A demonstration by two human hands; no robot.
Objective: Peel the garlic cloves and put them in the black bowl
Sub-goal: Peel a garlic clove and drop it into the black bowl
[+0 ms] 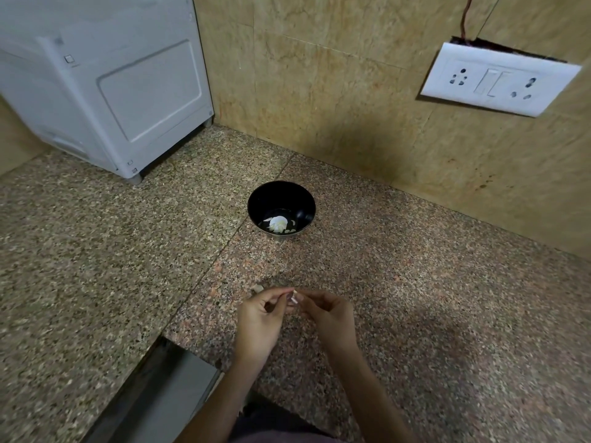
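Observation:
A black bowl (281, 195) stands on the speckled granite counter (415, 298), near the back wall. White peeled garlic (277, 224) lies in its bottom. Nearer to me, above the counter, my left hand (257, 321) and my right hand (329, 318) meet at their fingertips. Between them both pinch a small pale garlic clove (293, 298), mostly hidden by the fingers. A scrap of garlic skin (257, 287) lies on the counter just beyond my left hand.
A white appliance (105, 91) stands at the back left on small feet. A white socket and switch plate (499, 79) hangs on the tiled wall at the right. A steel-edged opening (160, 388) cuts into the counter at the front left.

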